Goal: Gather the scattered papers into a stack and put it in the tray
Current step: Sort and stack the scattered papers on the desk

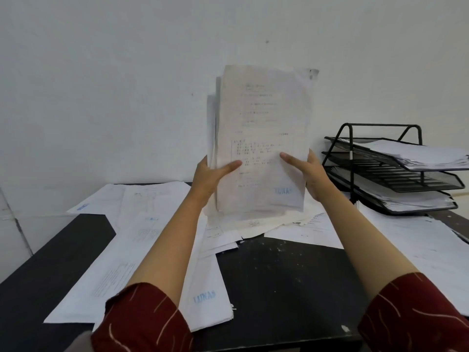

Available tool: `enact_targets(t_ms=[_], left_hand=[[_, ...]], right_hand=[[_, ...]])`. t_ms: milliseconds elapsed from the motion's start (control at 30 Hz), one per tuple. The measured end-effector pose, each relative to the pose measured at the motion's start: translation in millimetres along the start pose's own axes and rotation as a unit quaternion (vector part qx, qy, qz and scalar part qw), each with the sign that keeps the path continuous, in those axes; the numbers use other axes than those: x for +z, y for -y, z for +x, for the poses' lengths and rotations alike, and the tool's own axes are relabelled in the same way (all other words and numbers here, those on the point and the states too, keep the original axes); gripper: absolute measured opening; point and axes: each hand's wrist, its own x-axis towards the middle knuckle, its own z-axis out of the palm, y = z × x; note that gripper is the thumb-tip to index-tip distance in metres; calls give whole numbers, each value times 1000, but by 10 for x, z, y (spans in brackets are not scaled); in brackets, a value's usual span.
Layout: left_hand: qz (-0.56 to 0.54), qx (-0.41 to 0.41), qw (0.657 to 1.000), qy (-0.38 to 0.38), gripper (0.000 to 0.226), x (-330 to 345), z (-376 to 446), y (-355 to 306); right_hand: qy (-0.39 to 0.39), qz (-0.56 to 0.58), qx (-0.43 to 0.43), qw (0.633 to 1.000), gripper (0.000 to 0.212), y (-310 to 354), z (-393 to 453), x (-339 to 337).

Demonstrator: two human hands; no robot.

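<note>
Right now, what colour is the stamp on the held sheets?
Light blue, at the lower right of the held stack of papers, seen in the head view.

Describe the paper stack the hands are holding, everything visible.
The paper stack is a sheaf of worn white printed sheets with uneven edges and a blue stamp near the lower right. It stands upright in the air above the black table, gripped at its lower sides by the left hand and right hand, thumbs across the front.

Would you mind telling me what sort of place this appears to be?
Probably an office or records desk. A black tiered letter tray holding paperwork stands at the right, printed sheets stamped in blue lie scattered over the dark desk, and both hands hold a stack of documents upright.
</note>
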Motion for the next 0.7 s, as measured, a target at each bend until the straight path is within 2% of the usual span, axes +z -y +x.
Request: enact_targets(t_ms=[167, 300, 500, 567, 700], left_hand=[[2, 44, 999, -8, 50, 107, -62, -12], [4, 38, 999, -8, 44, 222, -63, -85], [-3, 28, 999, -36, 28, 246, -20, -158], [-9, 26, 999, -39, 31, 210, -54, -33], [10, 1, 999, -30, 34, 151, -218, 516]], right_hand=[[-3, -4, 20, 1000, 60, -99, -32, -67], [9, -27, 3, 1000, 71, -124, -16, -24], [-17, -34, -44, 998, 57, -124, 42, -96], [-26, -32, -32, 999, 55, -190, -5, -114], [-26, -65, 23, 997, 67, -552, -173, -148]])
